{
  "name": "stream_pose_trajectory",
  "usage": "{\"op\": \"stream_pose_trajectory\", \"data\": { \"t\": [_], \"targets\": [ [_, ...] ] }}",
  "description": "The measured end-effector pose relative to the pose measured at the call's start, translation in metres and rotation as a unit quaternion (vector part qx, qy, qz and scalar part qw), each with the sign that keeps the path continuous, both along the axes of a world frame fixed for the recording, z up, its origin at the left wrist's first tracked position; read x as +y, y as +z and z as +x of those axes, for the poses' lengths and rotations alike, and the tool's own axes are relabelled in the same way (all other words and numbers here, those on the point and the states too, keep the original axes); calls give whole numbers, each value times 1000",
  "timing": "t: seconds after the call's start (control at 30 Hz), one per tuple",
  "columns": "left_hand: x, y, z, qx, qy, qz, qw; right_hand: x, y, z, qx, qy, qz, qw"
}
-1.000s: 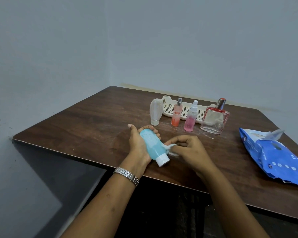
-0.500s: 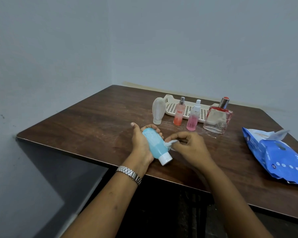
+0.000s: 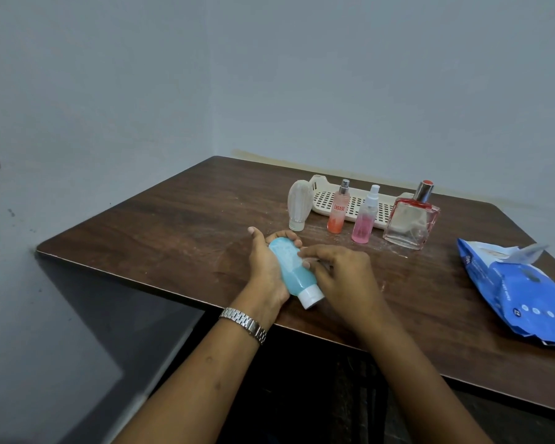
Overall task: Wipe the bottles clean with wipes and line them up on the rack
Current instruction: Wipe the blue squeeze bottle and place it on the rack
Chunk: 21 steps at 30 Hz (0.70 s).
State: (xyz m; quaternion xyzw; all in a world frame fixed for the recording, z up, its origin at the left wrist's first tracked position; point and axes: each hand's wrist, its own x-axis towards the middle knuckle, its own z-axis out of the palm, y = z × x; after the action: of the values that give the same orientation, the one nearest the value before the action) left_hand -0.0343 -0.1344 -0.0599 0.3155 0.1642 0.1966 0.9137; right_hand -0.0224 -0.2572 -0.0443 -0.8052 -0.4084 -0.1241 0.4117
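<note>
My left hand [image 3: 265, 267] grips a light blue bottle [image 3: 291, 270] with a white cap, held tilted with the cap toward me. My right hand [image 3: 340, 272] presses against the bottle's right side, its fingers curled over a wipe that is almost hidden now. Behind them stand a white upside-down tube [image 3: 298, 205], an orange spray bottle [image 3: 337, 211], a pink spray bottle [image 3: 364, 219] and a square glass perfume bottle [image 3: 410, 221]. All stand in front of the cream slotted rack [image 3: 324, 197].
A blue pack of wipes [image 3: 523, 290] lies open at the right of the brown table [image 3: 173, 219]. The table fits into a corner of grey walls; its near edge runs just under my wrists.
My right hand slid up along the blue bottle, and the white wipe that showed at its fingertips is now covered. The left hand keeps its grip.
</note>
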Motion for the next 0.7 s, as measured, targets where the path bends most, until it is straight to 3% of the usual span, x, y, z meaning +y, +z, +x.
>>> {"op": "stream_pose_trajectory", "data": {
  "t": [0.13,0.33,0.5,0.7],
  "targets": [
    [-3,2,-1,-3,-6,-18,1000,-12,7,7,33,3,-49,998],
    [-1,1,-1,-5,-2,-19,1000,1,5,3,3,-18,-25,1000],
    [-3,2,-1,0,-8,-16,1000,-14,12,10,43,6,-67,997],
    [-1,2,-2,2,-2,-9,1000,2,9,-2,-40,-13,-52,998]
  ]
}}
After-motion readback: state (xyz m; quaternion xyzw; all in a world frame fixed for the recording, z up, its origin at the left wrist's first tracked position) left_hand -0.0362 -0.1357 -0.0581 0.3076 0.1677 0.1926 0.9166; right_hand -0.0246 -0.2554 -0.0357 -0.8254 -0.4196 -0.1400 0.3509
